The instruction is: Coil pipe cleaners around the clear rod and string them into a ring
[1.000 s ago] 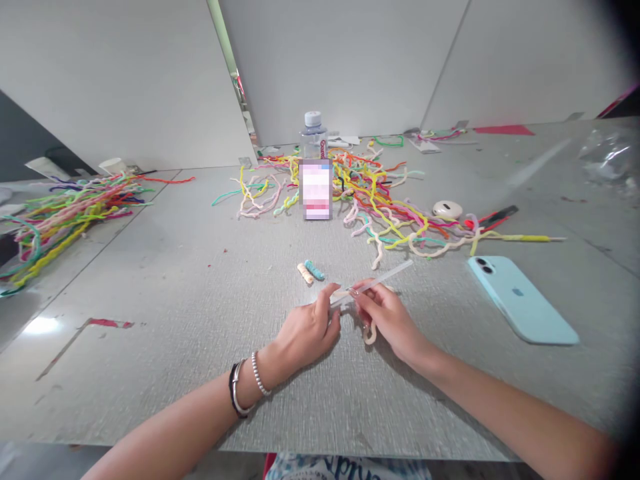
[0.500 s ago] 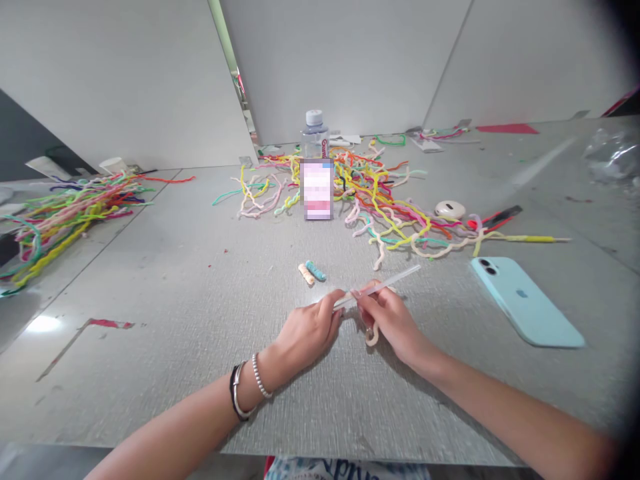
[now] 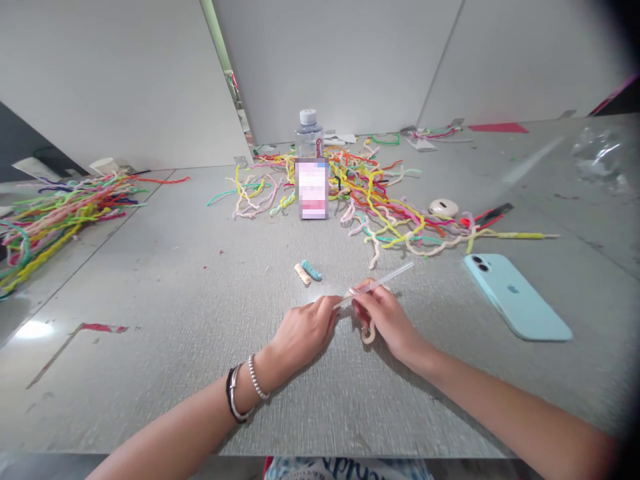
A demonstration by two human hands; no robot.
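Note:
A clear straw slants up to the right between my hands, above the grey table. My left hand is closed around its lower end, palm down, with the fingertips hidden. My right hand pinches a cream fuzzy pipe cleaner against the straw at its middle. The free end of the pipe cleaner curls below my right fingers. Just beyond my left hand lie two short coiled pieces, one cream coil and one blue coil, side by side.
A tangle of coloured pipe cleaners spreads behind, with a propped phone and a bottle. Another bundle lies far left. A light blue phone is at right, near a white oval case.
The whole view has shifted slightly. My left fingers have drawn a little back from my right fingertips along the straw. Both hands keep their holds.

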